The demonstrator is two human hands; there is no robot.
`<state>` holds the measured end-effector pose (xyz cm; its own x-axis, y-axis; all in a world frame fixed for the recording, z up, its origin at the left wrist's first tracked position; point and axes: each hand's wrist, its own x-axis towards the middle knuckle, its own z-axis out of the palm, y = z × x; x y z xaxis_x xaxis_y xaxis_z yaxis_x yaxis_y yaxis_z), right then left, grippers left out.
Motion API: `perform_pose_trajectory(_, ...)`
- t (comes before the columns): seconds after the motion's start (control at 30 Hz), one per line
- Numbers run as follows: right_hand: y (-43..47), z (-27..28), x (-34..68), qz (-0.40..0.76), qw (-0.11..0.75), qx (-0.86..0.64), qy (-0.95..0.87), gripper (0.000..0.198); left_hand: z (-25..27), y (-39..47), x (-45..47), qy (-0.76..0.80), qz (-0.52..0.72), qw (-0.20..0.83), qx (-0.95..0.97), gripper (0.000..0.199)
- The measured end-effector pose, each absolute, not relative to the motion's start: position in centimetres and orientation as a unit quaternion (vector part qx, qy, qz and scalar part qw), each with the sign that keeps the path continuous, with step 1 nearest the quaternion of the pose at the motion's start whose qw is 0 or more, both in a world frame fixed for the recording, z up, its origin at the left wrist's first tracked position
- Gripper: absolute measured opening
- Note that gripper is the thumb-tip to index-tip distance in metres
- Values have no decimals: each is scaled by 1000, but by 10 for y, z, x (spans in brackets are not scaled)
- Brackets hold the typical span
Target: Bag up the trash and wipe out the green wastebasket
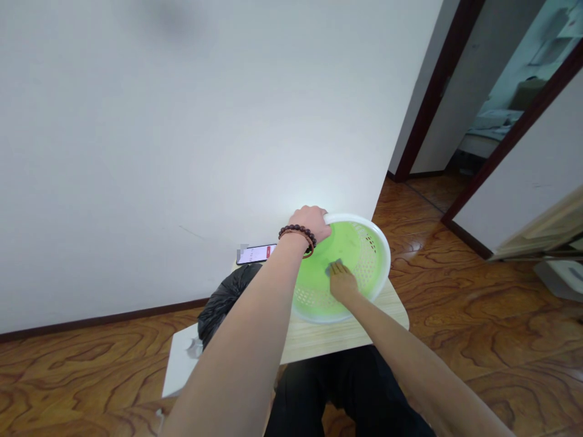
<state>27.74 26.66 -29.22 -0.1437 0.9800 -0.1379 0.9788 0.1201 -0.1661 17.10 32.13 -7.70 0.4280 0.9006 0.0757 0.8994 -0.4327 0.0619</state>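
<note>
Far left of the left hand (312, 223): plain white wall (136, 152), dark skirting at its foot; wood-patterned floor (68, 376) in front. Nearer, well apart from the left hand: white flat-topped object (178, 363), partly hidden, kind unclear. Against the left forearm (255, 328) in view: black plastic bag (225, 297), crumpled. Just past the bag, left of the left hand: phone (255, 254), screen lit, right end behind the forearm. At the left wrist: dark beaded bracelet (296, 229). Left hand closed over the white rim of a green basket (387, 258), at its upper left. Basket beneath both hands, on the pale wooden surface (395, 300), open side toward the viewpoint, lattice in its sides. Right hand (342, 284) inside the basket, fingers together on a small grey cloth (334, 267), gripping it against the green bottom; thumb hidden. Below the hands, at the surface's near edge: dark trousers (337, 382). Right of the hands, well apart: dark-framed doorway (435, 91). Farthest right: white object on the floor (562, 276), kind unclear.
</note>
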Motion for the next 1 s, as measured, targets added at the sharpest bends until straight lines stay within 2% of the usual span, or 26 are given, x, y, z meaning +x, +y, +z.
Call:
perform_pose_trajectory(0.07,268,-291,282,88,2,-689,-720,50,-77,321,173,532,49,13,845,33)
perform_pose_trajectory(0.17,269,-289,250,159,25,-653,-740,47,-77,320,174,533,51,13,844,33)
perform_pose_trajectory(0.27,264,-286,214,229,109,-602,-757,48,-77,321,172,537,55,8,842,33)
perform_pose_trajectory(0.33,259,-287,213,228,133,-573,-776,48,-77,321,170,536,59,2,842,33)
perform_pose_trajectory(0.43,257,-291,252,169,71,-576,-797,50,-78,321,168,540,60,-3,840,34)
perform_pose_trajectory(0.57,266,-294,299,69,26,-674,-735,48,-82,317,163,563,74,9,823,39)
perform_pose_trajectory(0.7,277,-298,282,117,4,-652,-749,48,-87,316,154,574,84,-1,814,37)
perform_pose_trajectory(1.0,274,-295,260,181,18,-596,-782,47,-66,310,172,553,34,-33,832,36)
